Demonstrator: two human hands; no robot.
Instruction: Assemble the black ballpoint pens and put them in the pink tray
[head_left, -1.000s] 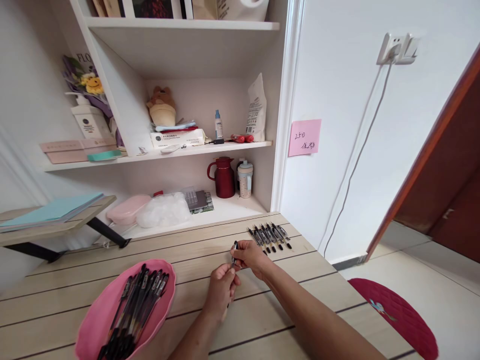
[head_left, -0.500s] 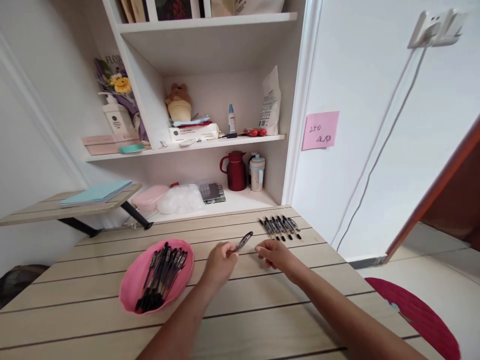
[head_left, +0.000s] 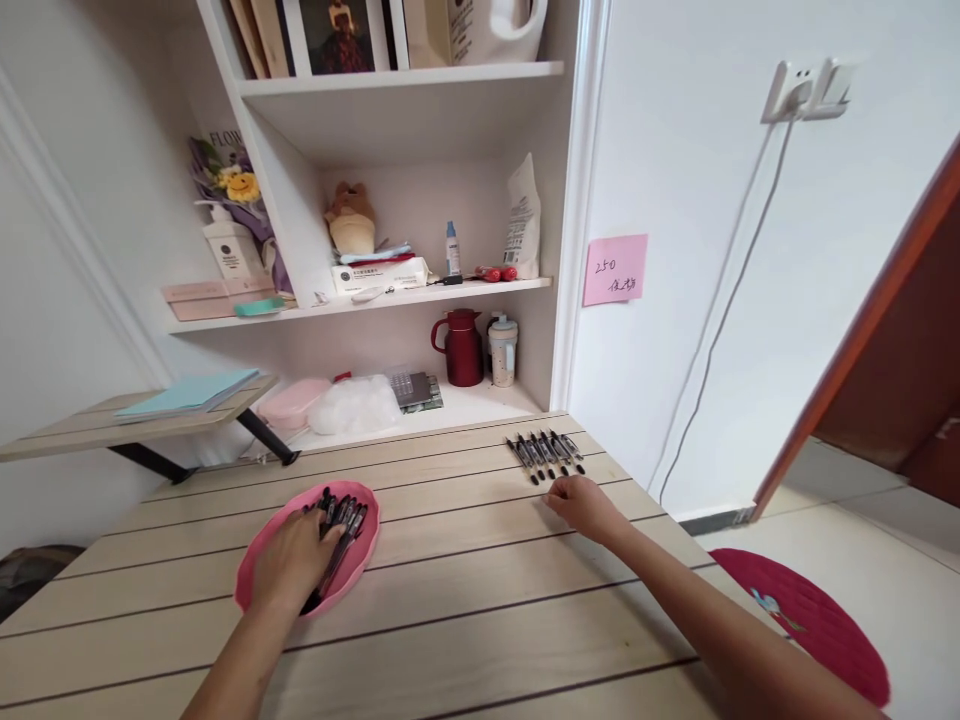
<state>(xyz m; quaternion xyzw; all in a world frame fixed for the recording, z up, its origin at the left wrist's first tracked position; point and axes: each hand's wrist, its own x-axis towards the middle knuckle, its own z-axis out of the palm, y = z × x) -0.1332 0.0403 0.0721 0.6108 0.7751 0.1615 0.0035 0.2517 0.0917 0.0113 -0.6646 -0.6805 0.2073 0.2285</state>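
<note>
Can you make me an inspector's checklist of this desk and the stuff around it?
Surface: pale wooden table with dark grooves.
Job's things: pile of pens in a pink bowl; row of pens side by side near the far edge.
Clutter: shelves behind hold a red jug and other bits.
Hands: left hand palm down on the pile; right hand just by the row; grips unclear.
Cables: white cable hangs from a socket.
Surroundings: pink sticky note, brown door, red mat.
</note>
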